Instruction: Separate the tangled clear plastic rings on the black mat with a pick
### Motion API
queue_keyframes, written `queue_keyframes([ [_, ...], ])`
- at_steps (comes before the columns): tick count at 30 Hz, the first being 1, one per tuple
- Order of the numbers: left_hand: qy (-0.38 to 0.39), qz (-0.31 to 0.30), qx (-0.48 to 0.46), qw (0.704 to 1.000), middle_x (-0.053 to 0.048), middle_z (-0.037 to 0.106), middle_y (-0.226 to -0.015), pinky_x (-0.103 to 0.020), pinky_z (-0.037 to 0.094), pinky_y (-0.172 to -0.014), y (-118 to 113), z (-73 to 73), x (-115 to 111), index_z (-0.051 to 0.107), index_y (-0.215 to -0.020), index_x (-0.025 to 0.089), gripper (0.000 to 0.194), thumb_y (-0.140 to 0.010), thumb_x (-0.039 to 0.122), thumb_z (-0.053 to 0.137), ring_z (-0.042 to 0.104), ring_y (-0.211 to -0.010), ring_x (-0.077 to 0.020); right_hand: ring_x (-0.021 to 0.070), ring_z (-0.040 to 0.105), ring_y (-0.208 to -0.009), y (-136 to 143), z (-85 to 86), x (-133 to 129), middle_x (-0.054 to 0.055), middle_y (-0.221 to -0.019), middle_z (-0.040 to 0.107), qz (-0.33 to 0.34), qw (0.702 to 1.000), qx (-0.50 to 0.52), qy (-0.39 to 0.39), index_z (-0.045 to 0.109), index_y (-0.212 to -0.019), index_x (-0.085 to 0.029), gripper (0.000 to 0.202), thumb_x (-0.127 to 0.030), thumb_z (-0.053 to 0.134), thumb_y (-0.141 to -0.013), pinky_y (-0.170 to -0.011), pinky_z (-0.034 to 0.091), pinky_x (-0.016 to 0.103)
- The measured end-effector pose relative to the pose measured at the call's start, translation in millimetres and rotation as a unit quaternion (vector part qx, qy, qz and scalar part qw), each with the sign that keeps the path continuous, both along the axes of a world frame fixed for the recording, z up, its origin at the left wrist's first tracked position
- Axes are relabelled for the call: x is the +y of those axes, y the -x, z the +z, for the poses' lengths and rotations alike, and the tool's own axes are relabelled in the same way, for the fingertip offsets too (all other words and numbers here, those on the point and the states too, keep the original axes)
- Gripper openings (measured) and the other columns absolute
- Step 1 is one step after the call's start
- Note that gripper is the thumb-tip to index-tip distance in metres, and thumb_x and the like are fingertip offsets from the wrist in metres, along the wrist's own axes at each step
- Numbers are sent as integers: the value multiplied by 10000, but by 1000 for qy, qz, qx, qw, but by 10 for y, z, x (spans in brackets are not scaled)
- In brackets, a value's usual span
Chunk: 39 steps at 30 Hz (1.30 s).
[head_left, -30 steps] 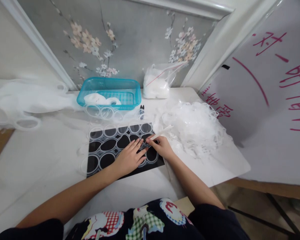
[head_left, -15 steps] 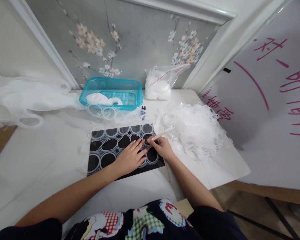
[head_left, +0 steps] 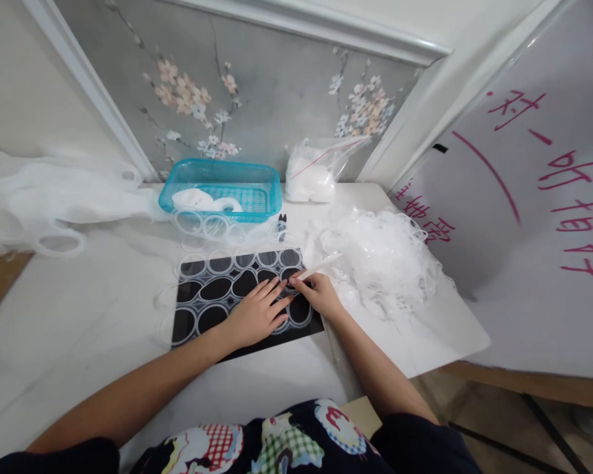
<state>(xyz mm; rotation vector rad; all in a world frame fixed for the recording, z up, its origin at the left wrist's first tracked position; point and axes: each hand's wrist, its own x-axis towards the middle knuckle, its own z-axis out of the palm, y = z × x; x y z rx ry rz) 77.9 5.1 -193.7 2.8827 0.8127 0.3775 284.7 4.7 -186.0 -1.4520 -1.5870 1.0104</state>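
A black rectangular mat (head_left: 250, 350) lies on the white table, with a translucent white sheet of ring-shaped outlines (head_left: 229, 303) spread over it. My left hand (head_left: 257, 316) rests flat on the sheet, its fingers stretched out toward the upper right. Close beside those fingertips, my right hand (head_left: 321, 295) pinches a slim white pen-like tool (head_left: 324, 264). The tool leans up to the right, and its lower end is at the sheet; the tip is too small to make out.
Right of the mat sits a heap of clear ring-shaped scraps (head_left: 380, 257). A blue basket (head_left: 271, 209) with white pieces and a zip bag (head_left: 310, 179) stand by the wall. More translucent sheeting (head_left: 64, 191) lies at left. A whiteboard (head_left: 514, 289) borders the table's right side.
The camera view has shifted slightly. Both hands keep nearly the same place on the sheet, with the tool still pinched in my right hand.
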Motion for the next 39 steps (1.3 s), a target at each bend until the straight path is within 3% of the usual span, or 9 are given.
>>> queue_keyframes([
  [32,10,9,11,1000,-156,483,-1453,-493,352,-1117,11,-3,16,533,-1356,178,456,-975,416,455,403,-1381,-317,161,602,-644,13,-36,14,45,-775,717,-6,1000,-5,-15,726,-865,-181,337,-477,564,-870,-621,447,270],
  [39,-28,13,7,999,-144,508,-1436,-487,376,-1100,46,-31,12,553,-1335,189,438,-974,419,458,433,-1362,-312,163,607,-609,49,-54,28,48,-716,702,-22,999,15,-21,707,-864,-161,359,-488,559,-873,-590,464,273],
])
